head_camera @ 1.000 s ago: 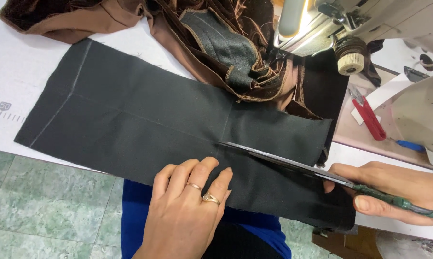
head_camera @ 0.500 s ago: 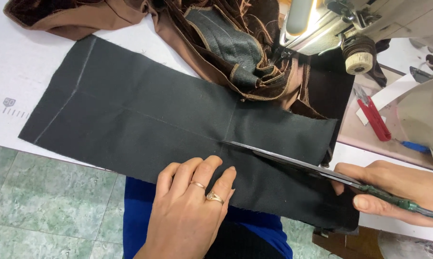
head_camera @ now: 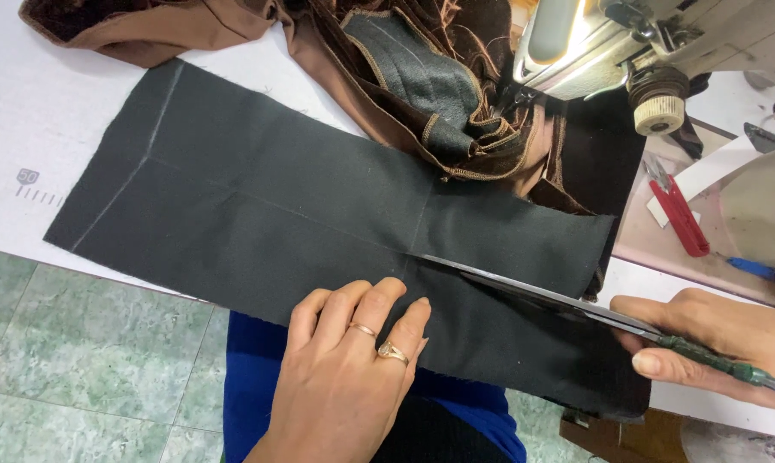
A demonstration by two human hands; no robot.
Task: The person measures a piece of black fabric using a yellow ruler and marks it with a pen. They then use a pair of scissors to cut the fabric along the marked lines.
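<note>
Fabric, black, one long rectangular piece (head_camera: 276, 214), lies flat across the white table (head_camera: 27, 111) in the head view, its near edge hanging just over the table's front, faint chalk lines crossing it. Left hand (head_camera: 349, 369) rests palm down on the near edge of the fabric, fingers together and stretched flat, pinning the cloth (two rings on it); it grips nothing. Right hand (head_camera: 713, 339) is closed around the green handles of a pair of large scissors (head_camera: 559, 296), thumb on top; the long dark blades lie along the fabric, tip reaching the middle chalk line just above the left fingertips. How far apart the blades stand cannot be told. Behind the black piece, a heap of brown garment (head_camera: 379, 77) with a grey-green panel sits bunched under the head of a sewing machine (head_camera: 645, 43), touching the fabric's far edge. Red thread snips (head_camera: 679, 214) lie on the machine bed at right, well apart from the hands. Blue clothing (head_camera: 259, 377) shows below the table edge, over green tiled floor (head_camera: 87, 360).
</note>
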